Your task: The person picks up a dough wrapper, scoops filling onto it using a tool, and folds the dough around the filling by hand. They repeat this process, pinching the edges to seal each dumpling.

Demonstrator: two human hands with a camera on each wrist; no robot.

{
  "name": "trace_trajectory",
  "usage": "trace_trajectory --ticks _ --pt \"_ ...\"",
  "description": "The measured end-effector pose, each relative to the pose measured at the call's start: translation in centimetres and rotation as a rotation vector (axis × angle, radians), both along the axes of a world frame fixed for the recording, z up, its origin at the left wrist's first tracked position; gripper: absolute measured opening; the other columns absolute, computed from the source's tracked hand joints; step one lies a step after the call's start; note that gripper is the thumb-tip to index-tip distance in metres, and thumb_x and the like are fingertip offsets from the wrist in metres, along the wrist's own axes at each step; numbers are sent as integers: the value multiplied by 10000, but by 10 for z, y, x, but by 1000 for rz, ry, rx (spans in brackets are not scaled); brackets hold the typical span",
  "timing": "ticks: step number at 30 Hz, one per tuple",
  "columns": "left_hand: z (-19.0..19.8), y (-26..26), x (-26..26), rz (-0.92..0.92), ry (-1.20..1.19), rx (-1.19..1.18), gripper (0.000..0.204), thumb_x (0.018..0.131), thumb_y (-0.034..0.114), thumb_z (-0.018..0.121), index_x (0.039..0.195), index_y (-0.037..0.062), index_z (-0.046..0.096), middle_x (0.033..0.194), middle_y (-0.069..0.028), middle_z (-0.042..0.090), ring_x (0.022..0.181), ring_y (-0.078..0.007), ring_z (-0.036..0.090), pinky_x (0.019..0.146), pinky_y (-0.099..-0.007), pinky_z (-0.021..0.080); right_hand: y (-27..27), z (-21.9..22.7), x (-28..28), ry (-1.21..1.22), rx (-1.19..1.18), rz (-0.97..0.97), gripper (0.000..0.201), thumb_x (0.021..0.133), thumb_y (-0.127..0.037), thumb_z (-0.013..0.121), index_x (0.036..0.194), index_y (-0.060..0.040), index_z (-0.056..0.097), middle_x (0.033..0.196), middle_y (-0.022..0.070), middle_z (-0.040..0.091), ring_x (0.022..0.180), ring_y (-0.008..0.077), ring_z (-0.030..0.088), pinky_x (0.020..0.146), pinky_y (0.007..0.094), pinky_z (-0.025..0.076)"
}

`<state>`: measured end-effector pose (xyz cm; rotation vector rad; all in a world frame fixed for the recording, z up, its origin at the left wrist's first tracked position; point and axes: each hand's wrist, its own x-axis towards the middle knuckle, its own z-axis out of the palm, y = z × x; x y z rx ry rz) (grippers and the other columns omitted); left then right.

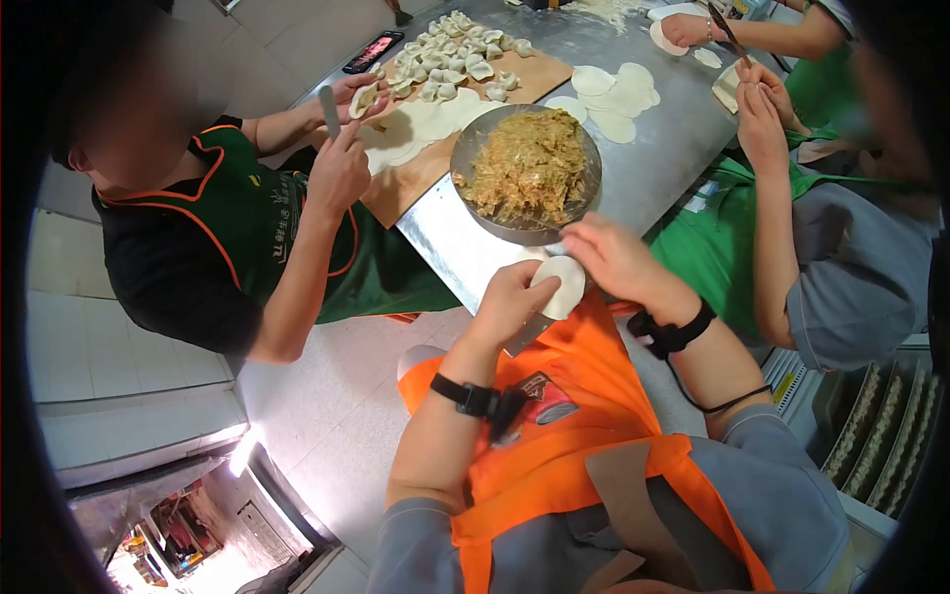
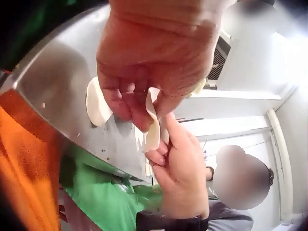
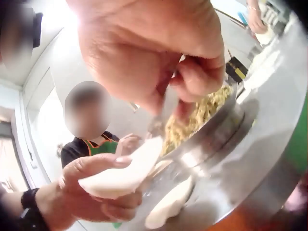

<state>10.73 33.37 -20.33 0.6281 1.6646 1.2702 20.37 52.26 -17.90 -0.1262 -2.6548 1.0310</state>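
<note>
Close in front of the orange apron, my left hand [image 1: 515, 302] pinches a round dumpling wrapper [image 1: 564, 289] between thumb and fingers. My right hand [image 1: 616, 259] is just right of the wrapper, near the rim of a metal bowl [image 1: 527, 237]. Its fingers grip a flat, shiny spatula-like tool [image 3: 168, 105], whose lower end overlaps the wrapper in the right wrist view. Shredded yellow-brown filling [image 1: 529, 163] is heaped in the bowl. A second wrapper [image 3: 169, 204] lies on the steel table below my hands; the left wrist view shows this wrapper [image 2: 97, 103] too.
A wooden board [image 1: 396, 198] holds many folded dumplings [image 1: 460, 54] and spread wrappers [image 1: 421, 129]. More wrappers [image 1: 623, 94] overlap on the steel table [image 1: 658, 163]. A phone [image 1: 373, 51] lies behind the board. People work close on both sides, one filling a wrapper at left.
</note>
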Motion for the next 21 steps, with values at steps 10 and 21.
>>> trace_trajectory --ticks 10,21 --pt "-16 37 10 580 -856 332 320 1012 73 379 1279 -88 448 1145 -227 618 993 -346 680 851 -429 607 60 20 -16 -141 433 -33 218 875 -120 641 1069 -159 732 858 130 670 782 347 641 666 456 494" --pt "12 59 -5 850 -842 272 427 1086 303 330 1242 -72 460 1141 -236 617 957 -369 685 828 -438 598 -2 13 14 -115 78 -23 331 920 -111 577 1243 -121 652 857 203 634 797 399 616 697 470 491"
